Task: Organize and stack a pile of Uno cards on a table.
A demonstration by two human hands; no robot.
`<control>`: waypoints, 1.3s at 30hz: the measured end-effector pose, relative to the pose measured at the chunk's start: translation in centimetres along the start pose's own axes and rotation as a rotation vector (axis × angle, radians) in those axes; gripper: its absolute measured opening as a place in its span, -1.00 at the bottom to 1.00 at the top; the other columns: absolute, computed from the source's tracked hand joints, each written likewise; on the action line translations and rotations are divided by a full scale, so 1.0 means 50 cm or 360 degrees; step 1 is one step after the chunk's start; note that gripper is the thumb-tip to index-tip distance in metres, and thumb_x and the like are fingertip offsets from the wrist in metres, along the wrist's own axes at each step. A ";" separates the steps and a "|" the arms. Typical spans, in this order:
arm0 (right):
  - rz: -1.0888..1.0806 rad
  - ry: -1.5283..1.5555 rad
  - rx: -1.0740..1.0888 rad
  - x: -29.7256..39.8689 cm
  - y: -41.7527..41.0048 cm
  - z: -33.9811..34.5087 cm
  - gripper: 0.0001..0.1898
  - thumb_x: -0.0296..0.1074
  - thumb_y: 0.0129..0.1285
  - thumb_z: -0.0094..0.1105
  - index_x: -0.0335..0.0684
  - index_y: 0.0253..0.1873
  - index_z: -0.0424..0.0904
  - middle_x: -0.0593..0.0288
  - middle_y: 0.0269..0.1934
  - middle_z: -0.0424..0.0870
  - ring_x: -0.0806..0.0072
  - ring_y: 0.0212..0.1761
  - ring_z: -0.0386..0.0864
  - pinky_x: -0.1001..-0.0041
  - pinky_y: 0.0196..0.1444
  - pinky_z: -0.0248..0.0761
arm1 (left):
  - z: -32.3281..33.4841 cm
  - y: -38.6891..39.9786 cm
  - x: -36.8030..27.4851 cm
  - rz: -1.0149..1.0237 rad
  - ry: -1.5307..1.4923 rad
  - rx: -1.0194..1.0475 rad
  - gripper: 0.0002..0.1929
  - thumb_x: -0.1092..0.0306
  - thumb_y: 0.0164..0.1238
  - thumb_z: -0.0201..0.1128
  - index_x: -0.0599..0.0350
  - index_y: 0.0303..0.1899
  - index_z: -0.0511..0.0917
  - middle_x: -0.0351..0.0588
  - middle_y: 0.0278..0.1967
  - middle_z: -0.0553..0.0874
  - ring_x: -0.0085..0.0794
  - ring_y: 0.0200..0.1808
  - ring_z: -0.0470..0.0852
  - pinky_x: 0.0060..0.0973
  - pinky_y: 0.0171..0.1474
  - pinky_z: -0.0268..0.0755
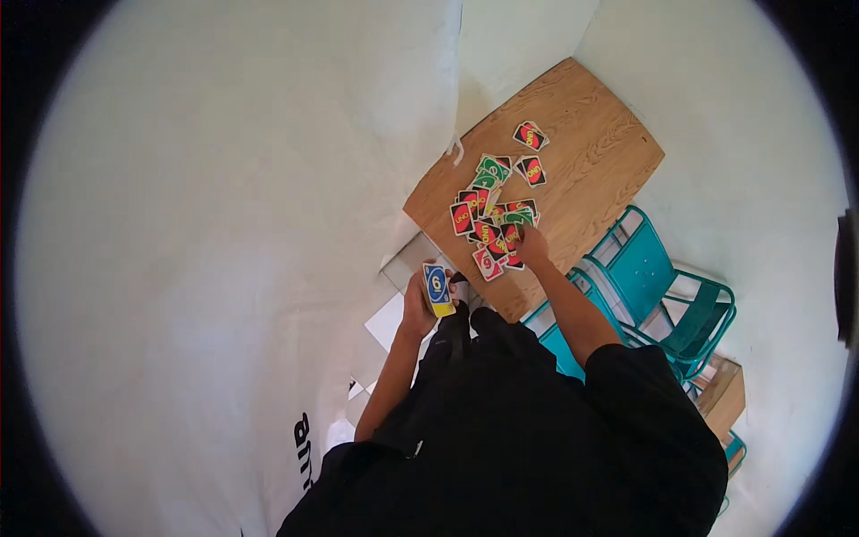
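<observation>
My left hand [421, 305] holds a small stack of UNO cards [437, 290] off the table's near corner, a blue card on top with a yellow edge below it. My right hand [531, 246] reaches over the loose pile on the wooden table [590, 121], its fingertips at a card there; whether they grip it cannot be told. In the pile, several cards lie face down, with green cards [493, 170], another green card [519, 218] and a red card [488, 263] face up. Beyond it lie two small face-down stacks, one nearer [533, 171] and one farther [530, 136].
Teal metal chairs [641, 275] stand against the table's right side. Another wooden table [725, 396] is behind them. A pale wall [235, 201] runs along the left, and a white strap [458, 153] hangs at the table's left edge.
</observation>
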State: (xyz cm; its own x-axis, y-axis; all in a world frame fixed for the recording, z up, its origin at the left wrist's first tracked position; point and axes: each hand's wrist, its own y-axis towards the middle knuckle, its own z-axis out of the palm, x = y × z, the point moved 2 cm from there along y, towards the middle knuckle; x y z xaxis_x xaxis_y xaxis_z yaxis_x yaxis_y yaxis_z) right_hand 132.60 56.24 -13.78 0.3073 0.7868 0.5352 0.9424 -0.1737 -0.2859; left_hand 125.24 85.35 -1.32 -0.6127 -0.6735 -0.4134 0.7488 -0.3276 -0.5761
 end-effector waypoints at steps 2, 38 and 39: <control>-0.0035 0.0107 -0.0077 -0.029 -0.019 -0.006 -0.73 -0.37 0.08 0.35 -0.29 -0.16 0.51 -0.09 -0.28 0.67 -0.08 -0.18 0.63 0.10 -0.16 0.50 | 0.018 0.000 0.021 0.0007 -0.0035 -0.0047 -0.67 0.05 0.52 -0.03 -0.10 0.18 0.34 0.01 -0.08 0.63 -0.21 -0.19 0.66 -0.15 -0.23 0.59; -0.0151 -0.0146 -0.0028 0.041 0.053 -0.064 -0.30 -0.14 0.04 0.46 -0.19 0.27 0.37 -0.04 0.16 0.52 -0.05 0.15 0.52 0.14 0.15 0.46 | 0.077 0.018 0.119 0.0077 0.0028 -0.0379 -0.76 0.09 0.55 0.02 -0.08 0.07 0.37 -0.05 -0.25 0.67 -0.22 -0.32 0.73 -0.22 -0.33 0.68; -0.0152 -0.0402 -0.0056 0.028 0.052 -0.058 -0.28 -0.15 0.02 0.48 -0.15 0.28 0.35 -0.02 0.14 0.53 -0.04 0.15 0.52 0.16 0.16 0.46 | 0.082 0.015 0.119 0.0061 0.0050 -0.0369 -0.75 0.10 0.55 0.01 -0.07 0.08 0.36 -0.05 -0.25 0.67 -0.21 -0.32 0.73 -0.22 -0.32 0.69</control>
State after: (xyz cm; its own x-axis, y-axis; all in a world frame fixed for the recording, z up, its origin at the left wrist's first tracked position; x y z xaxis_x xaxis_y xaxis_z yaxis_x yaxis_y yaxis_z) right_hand 135.86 55.18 -11.44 0.1784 0.9227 0.3419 0.9709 -0.1086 -0.2136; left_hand 123.19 78.35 -1.33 -0.5950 -0.6606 -0.4578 0.6960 -0.1388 -0.7045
